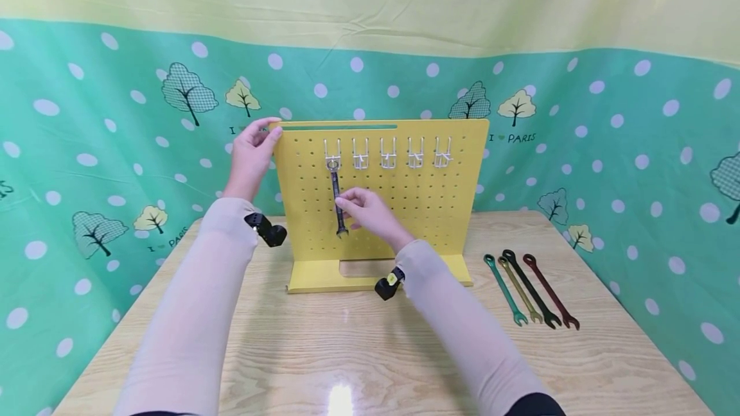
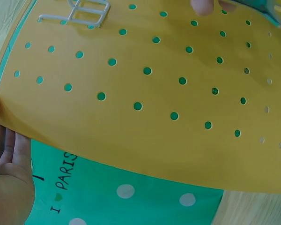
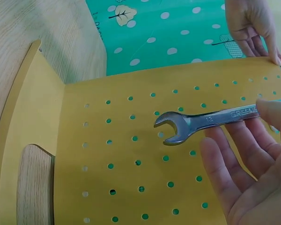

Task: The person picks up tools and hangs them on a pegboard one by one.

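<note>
Here, left of centre in the frame, the upper left corner of the yellow pegboard (image 1: 428,210) is gripped between the left hand's (image 1: 252,153) thumb and fingers. Near the centre, a silver wrench (image 1: 336,186) is pinched upright by the right hand (image 1: 371,212), its ring end held at the leftmost white hook (image 1: 339,149); whether it is hooked cannot be told. At lower right, four coloured wrenches (image 1: 531,287) are laid side by side.
</note>
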`<action>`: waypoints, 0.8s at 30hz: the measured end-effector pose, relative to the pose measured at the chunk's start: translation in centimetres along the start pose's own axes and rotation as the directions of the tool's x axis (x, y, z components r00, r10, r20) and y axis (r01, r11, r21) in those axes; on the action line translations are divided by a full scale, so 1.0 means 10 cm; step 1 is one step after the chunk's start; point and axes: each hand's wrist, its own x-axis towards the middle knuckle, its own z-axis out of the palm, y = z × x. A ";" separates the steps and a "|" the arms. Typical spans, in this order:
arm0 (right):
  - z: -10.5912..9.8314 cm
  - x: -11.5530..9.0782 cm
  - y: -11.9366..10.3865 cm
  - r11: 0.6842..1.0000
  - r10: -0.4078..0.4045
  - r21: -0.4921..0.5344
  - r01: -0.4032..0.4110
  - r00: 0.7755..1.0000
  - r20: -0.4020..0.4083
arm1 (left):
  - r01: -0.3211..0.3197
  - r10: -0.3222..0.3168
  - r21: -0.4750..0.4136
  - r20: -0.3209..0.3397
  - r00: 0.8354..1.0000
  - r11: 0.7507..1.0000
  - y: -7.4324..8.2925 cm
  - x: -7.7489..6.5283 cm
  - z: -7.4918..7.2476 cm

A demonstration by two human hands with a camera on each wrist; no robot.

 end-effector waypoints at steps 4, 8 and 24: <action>-0.02 -0.01 0.02 1.000 -0.014 0.011 0.014 1.000 0.004 | -0.001 0.001 0.001 0.001 1.000 1.000 0.01 0.00 0.01; -0.05 -0.03 0.04 1.000 -0.022 0.022 0.022 1.000 0.020 | -0.003 0.003 -0.005 0.001 1.000 1.000 0.00 0.00 0.01; -0.17 -0.19 0.09 0.999 -0.005 -0.045 0.010 0.994 0.112 | -0.007 0.007 -0.014 0.006 1.000 1.000 0.00 -0.01 -0.01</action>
